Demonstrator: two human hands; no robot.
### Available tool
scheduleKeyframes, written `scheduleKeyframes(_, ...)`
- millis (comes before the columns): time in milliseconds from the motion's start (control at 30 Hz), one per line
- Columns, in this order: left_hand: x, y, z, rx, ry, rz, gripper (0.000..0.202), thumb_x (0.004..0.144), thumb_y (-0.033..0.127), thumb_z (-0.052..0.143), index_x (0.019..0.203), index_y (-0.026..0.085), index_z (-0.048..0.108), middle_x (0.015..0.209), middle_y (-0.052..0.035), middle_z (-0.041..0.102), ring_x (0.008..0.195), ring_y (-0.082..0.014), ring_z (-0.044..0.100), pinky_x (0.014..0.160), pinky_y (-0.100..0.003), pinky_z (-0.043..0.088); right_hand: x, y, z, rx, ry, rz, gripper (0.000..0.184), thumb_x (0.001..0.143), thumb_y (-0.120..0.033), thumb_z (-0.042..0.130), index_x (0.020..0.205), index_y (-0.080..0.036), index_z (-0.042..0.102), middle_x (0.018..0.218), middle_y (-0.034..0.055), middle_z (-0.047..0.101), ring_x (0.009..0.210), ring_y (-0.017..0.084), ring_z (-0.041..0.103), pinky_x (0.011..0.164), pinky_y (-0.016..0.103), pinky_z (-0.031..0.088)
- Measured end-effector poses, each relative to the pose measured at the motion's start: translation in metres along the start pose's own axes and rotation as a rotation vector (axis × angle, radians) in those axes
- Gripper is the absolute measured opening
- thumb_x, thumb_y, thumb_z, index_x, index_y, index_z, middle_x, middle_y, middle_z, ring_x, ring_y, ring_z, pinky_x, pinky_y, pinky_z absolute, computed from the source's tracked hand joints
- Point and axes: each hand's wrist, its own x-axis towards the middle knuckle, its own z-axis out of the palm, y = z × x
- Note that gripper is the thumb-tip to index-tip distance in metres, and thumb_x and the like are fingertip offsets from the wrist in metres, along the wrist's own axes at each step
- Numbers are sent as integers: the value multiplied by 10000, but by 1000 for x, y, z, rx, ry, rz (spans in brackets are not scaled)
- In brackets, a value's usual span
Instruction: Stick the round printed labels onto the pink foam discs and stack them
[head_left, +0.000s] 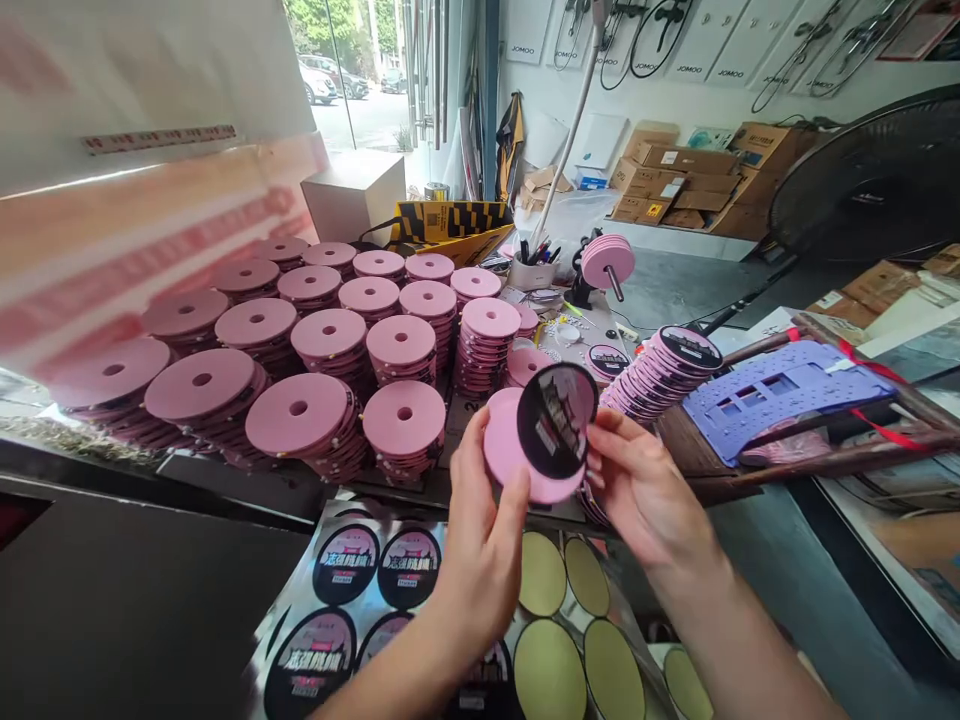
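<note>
My left hand [484, 550] grips a pink spool disc [501, 440] by its edge, with the thumb across the front. A round black-and-pink sticker [556, 425] is pinched at its right edge by my right hand [649, 495]. The sticker overlaps the disc's face, tilted; whether it touches the disc I cannot tell. Below my hands lies a shiny sticker sheet [298, 598] with printed round stickers at left and bare yellowish circles at right. To the right, a leaning stack of spools [652, 375] has a label on its end.
Many stacks of pink spools [300, 410] fill the table's left side. Behind are a pen holder [534, 272] and a stand with pink discs [607, 262]. A wooden chair with a purple pad [787, 395] and a large black fan [870, 190] stand at right.
</note>
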Motion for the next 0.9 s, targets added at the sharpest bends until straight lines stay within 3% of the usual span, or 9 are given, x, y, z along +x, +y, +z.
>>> scheduleKeyframes(67,-16,11,-9,-243,-32,-129,486,849,321,458,1310,259,317,1369,-51,380,1255,-237,339,1051,-411,280,-25,1,1,-25,25,20,249,493,-241,783,682,-199,626,538,-55,557,421,56,429,383,169,334)
scheduleKeyframes(167,-31,14,-21,-607,-167,-448,581,800,259,519,1323,323,276,1295,-58,460,986,-224,565,767,-370,523,-49,7,-6,-110,51,89,234,489,-247,798,666,-183,658,546,-25,591,428,67,459,408,185,374)
scheduleKeyframes(233,-35,9,-28,-748,-257,-630,629,755,187,539,1314,337,293,1261,-62,482,819,-180,604,616,-325,550,-55,12,-14,-196,21,125,229,494,-254,804,663,-172,672,577,-9,613,451,75,487,433,193,400)
scheduleKeyframes(300,-38,2,-33,-823,-311,-719,633,701,112,532,1274,322,365,1249,-54,485,792,-158,601,623,-326,551,-56,15,-23,-280,-32,156,226,507,-277,803,660,-165,680,605,5,627,472,87,507,454,208,420)
scheduleKeyframes(433,-41,-11,-38,-892,-386,-766,686,587,49,490,1216,316,432,1288,-34,448,882,-182,585,712,-385,541,-54,21,-33,-370,-103,194,224,543,-313,786,669,-162,679,617,12,631,504,102,529,497,228,449)
scheduleKeyframes(567,-44,-13,-38,-870,-387,-773,753,529,35,491,1222,322,418,1302,-36,428,891,-184,563,738,-408,528,-55,27,-37,-381,-103,197,230,546,-309,786,679,-159,674,614,12,633,523,109,542,518,235,464)
scheduleKeyframes(900,-45,-12,-35,-847,-398,-760,731,577,14,547,1228,323,425,1263,-44,480,890,-184,570,735,-377,528,-54,29,-41,-404,-106,188,233,548,-311,786,674,-154,669,609,17,636,517,109,548,497,230,469)
